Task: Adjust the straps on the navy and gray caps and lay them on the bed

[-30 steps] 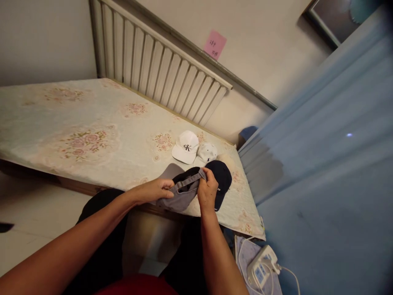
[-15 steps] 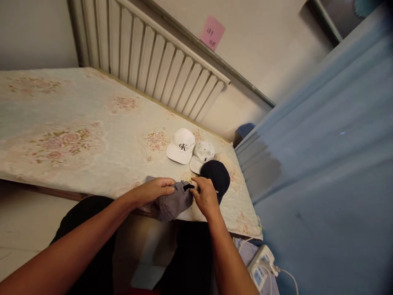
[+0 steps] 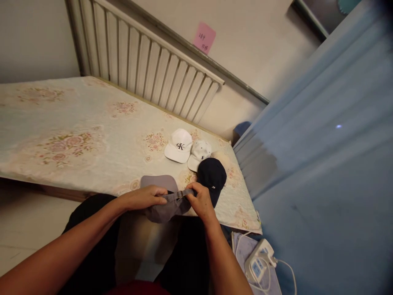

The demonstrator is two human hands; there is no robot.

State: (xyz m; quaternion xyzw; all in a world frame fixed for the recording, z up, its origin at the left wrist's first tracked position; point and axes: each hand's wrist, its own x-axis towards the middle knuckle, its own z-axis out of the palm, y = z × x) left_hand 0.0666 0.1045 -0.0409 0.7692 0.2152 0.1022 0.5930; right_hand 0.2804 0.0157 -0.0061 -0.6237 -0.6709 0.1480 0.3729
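Note:
A grey baseball cap (image 3: 167,211) is held at the bed's near edge, its brim pointing away to the left and its back strap with a buckle stretched between my hands. My left hand (image 3: 150,197) pinches the left part of the strap. On the strap's right end, my right hand (image 3: 201,199) is closed with thumb and fingers. Just beyond the right hand lies a dark navy cap (image 3: 212,174). Behind it are a small white cap (image 3: 201,151) with a tiny dark emblem and a white cap (image 3: 179,144) with black CK letters.
The bed (image 3: 101,164) has a floral cover. A cream radiator (image 3: 150,61) runs along the wall behind it. Blue curtain (image 3: 313,164) hangs on the right. A white power strip (image 3: 259,262) with cables lies low at the right, by the bed's corner.
The grey cap has turned so its brim now shows on the bed. The back strap, earlier showing a dark gap, is now drawn straight between both hands.

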